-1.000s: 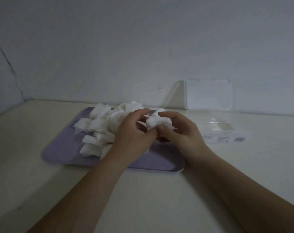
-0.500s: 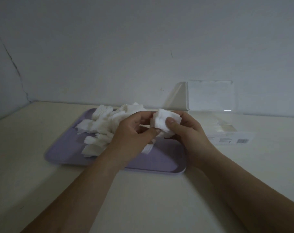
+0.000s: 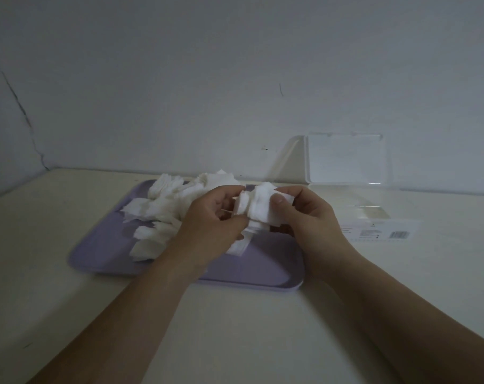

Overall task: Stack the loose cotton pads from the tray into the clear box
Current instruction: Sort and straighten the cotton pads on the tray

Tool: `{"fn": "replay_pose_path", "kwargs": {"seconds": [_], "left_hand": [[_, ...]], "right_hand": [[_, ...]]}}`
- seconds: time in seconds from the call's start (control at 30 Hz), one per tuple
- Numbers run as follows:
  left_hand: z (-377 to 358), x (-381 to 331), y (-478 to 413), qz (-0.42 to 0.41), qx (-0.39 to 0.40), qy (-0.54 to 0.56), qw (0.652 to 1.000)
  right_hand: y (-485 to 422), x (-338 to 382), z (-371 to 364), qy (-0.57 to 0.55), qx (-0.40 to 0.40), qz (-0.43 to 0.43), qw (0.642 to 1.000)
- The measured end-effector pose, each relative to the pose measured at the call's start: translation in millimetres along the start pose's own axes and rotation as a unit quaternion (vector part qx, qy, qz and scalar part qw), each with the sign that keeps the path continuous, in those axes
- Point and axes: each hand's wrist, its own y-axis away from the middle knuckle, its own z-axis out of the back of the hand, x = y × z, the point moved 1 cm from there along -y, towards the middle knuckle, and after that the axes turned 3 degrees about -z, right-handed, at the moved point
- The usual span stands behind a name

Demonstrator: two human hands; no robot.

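Holding a small bunch of white cotton pads [image 3: 259,207] up over the lavender tray [image 3: 263,268], the right hand [image 3: 307,217] has its thumb clamped on the front of the bunch, fingers wrapped behind it. The left hand [image 3: 210,220] is pinching the left edge of that same bunch with its fingers curled in tight. Rest of the loose pads [image 3: 166,212] sit in a messy heap on the left and back part of the tray, and the clear box [image 3: 373,217] is on the table [image 3: 235,342] just to the right of the tray with its lid [image 3: 346,159] flipped up against the wall.
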Motion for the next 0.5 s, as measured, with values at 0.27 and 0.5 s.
{"fn": "replay_pose_path", "kwargs": {"seconds": [0.27, 0.5], "left_hand": [[-1.1, -3.8, 4.2, 0.037, 0.017, 0.07, 0.997], [0.5, 0.5, 1.7, 0.041, -0.027, 0.076, 0.996]], "right_hand": [[2.4, 4.9, -1.6, 0.004, 0.028, 0.006, 1.0], [6.4, 9.6, -6.5, -0.007, -0.038, 0.025, 0.999]]}}
